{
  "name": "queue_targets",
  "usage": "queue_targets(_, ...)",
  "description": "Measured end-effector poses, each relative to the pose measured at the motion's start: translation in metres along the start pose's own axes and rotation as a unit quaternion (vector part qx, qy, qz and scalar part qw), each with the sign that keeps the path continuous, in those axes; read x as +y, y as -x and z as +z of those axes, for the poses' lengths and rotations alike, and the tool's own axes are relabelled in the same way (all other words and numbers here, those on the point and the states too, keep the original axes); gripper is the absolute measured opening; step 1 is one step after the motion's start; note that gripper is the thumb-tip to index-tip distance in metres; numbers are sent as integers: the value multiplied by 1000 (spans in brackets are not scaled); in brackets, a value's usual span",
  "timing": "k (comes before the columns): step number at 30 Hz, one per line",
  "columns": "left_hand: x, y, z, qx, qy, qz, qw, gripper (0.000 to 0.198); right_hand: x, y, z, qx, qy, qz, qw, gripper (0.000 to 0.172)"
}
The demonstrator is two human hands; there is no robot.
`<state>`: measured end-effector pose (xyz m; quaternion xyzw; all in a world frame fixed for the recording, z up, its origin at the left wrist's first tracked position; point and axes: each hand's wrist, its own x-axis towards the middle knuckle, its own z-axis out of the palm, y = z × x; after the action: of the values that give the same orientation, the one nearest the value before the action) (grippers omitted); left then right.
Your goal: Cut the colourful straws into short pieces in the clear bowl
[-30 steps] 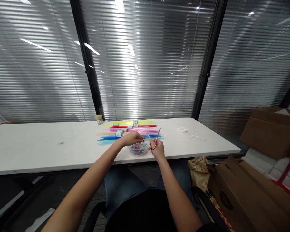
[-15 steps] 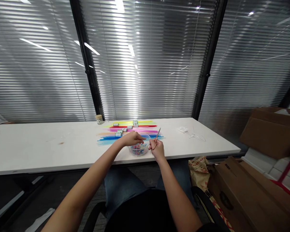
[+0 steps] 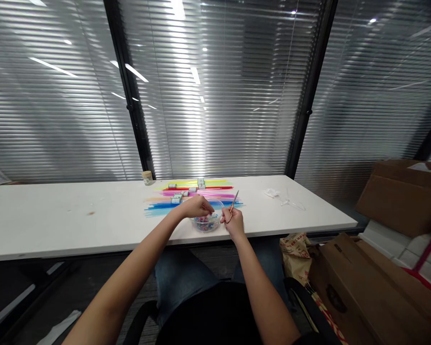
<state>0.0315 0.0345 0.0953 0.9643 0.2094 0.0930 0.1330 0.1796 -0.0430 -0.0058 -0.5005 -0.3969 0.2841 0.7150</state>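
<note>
A clear round bowl (image 3: 206,226) holds many small red, blue and white cut pieces near the table's front edge. Over it, my left hand (image 3: 197,207) bends its closed fingers down toward the pieces; anything between the fingertips is too small to make out. At the bowl's right side, my right hand (image 3: 233,222) grips rose-gold scissors (image 3: 231,211) by the handles, blades pointing up and away. A thin, pale looped strand or rim arches behind the bowl, between both hands. Bundles of colored straw-like sticks (image 3: 204,194) lie just beyond, in yellow, red, pink, orange and blue.
On the white table (image 3: 75,225) a lidded jar (image 3: 147,178) stands at the back. Crumpled white material (image 3: 272,193) and a clear looped strand (image 3: 292,204) lie to the right. Cardboard boxes (image 3: 380,278) and a paper bag (image 3: 296,256) stand beside my chair at right.
My left hand's fingers have drawn in and curled, where one finger stretched right over the bowl before. The right hand and scissors stay in place.
</note>
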Motion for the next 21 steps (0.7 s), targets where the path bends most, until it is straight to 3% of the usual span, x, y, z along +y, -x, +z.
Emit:
queue_targets(5,-7,-3,2,-2,37,0,999,19,0,0,0,-2,-14,-2,1000,24)
queue_targets(15,-10,-4,1,9,87,-14,996,30,1,-1,0,-3,-4,-5,1000,23)
queue_targets(21,-13,-5,1,17,91,-31,995,25,2,-1,0,-1,1,-10,1000,24)
